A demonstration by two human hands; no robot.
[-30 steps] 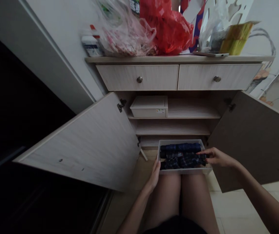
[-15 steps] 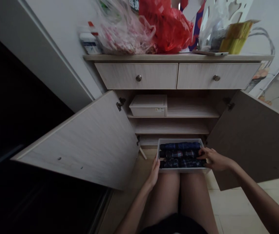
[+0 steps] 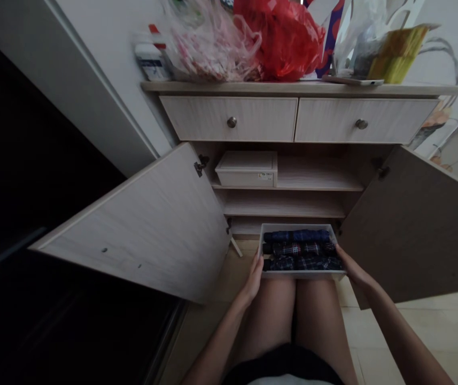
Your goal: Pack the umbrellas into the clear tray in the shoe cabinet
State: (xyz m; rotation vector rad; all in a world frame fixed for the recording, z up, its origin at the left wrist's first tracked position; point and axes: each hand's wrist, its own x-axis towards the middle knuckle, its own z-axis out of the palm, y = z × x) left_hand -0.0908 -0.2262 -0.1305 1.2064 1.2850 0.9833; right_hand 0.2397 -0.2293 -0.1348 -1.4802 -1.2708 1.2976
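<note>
A white open box rests on my thighs at the front of the cabinet. Three rolled dark items lie side by side in it: a blue one at the back, a plaid one in the middle and another plaid one in front; they look like folded umbrellas. My left hand grips the box's left side. On the box's right side, my right hand holds the wall from outside. Both hands' fingers are partly hidden by the box.
Two open doors flank the cabinet. A lidded white box sits on its upper shelf. Above are two closed drawers. Plastic bags, a bottle and a yellow container crowd the top.
My right hand has left the rolled items inside the box and now holds the box's right side. The view has shifted slightly. My left hand stays on the left side.
</note>
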